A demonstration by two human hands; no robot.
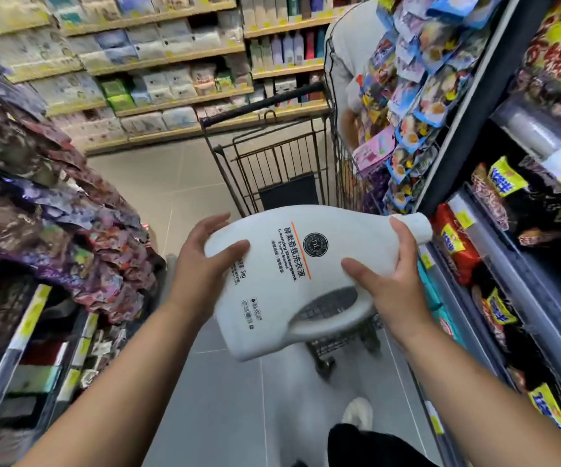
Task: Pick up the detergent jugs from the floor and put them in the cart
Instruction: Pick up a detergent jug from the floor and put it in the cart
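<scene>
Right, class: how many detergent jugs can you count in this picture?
1. The white detergent jug is held sideways, left hand at its base, right hand near its neck, in front of the shopping cart. Others may be hidden behind it.

both bare arms stretched forward, hands clasping a detergent jug (292, 264) from either end

the left forearm (120, 365) rises from the lower left corner and the right forearm (474, 382) from the lower right, the two angling in toward each other with wrists nearly straight. the left hand (201, 264) cups one end of the jug, thumb laid flat on the near face and the fingers (216, 221) wrapped over the far edge. the right hand (397, 288) grips the other end by the neck and handle, thumb pressed across the near face, forefinger pointing up along the neck, the remaining fingers hidden behind. both hands are level with each other, palms turned inward.
</scene>
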